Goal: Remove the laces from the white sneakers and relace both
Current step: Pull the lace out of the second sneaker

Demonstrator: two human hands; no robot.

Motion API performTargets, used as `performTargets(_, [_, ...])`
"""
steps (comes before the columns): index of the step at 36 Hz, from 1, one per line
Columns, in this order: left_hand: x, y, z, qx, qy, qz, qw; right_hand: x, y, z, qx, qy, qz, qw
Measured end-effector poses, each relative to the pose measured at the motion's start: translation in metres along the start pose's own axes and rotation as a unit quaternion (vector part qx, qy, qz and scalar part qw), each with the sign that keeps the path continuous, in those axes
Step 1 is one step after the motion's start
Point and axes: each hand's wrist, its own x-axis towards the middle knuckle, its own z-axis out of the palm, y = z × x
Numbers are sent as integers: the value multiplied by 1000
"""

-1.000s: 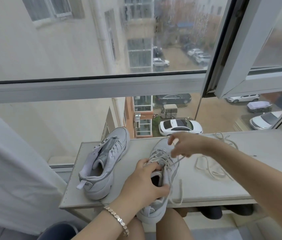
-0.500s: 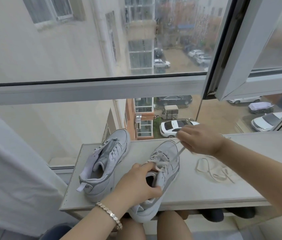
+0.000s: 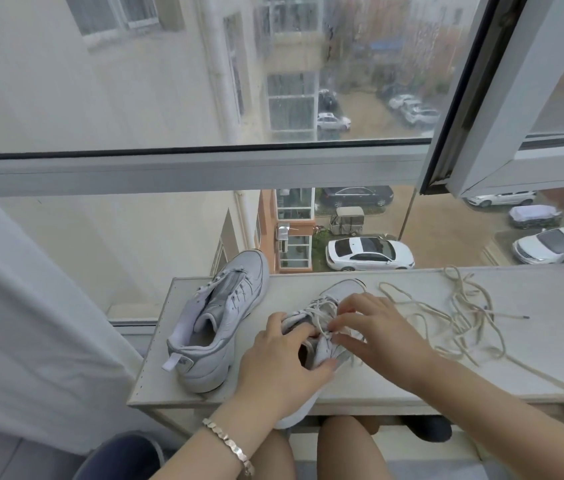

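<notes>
Between the right hand's (image 3: 379, 336) fingers (image 3: 344, 322) sits the sneaker's (image 3: 341, 291) lace (image 3: 319, 311).

Right hand (image 3: 374, 336) has dropped from its raised position over the far edge of the table (image 3: 412, 386) onto the near sneaker (image 3: 341, 292); its fingertips now sit at the crossed lacing by the tongue, close to the left hand (image 3: 280, 372); the strand formerly drawn taut from the eyelets to that hand is no longer stretched; the loose lace (image 3: 464, 317) on the right, earlier a compact heap, now sprawls wider, one strand running off the table's near right edge.
</notes>
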Motion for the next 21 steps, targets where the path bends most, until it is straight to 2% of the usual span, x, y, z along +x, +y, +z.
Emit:
performTargets(4, [0, 1, 0, -10, 5, -7, 1000, 3, 2, 2, 46, -10, 21, 999])
performTargets(8, [-1, 1, 0, -12, 12, -8, 1000, 5, 3, 0, 5, -28, 17, 999])
performTargets(14, [-2, 2, -2, -11, 9, -17, 1000, 6, 3, -3, -107, 61, -50, 991])
performTargets(17, [-1, 2, -3, -5, 3, -16, 1000, 6, 22, -15, -129, 99, 30, 986])
performTargets(19, [-1, 4, -3, -1, -2, -17, 1000, 5, 35, -24, -121, 104, 128, 979])
performTargets(21, [-1, 7, -2, 2, -2, -22, 1000, 7, 36, -23, -103, 73, 232, 965])
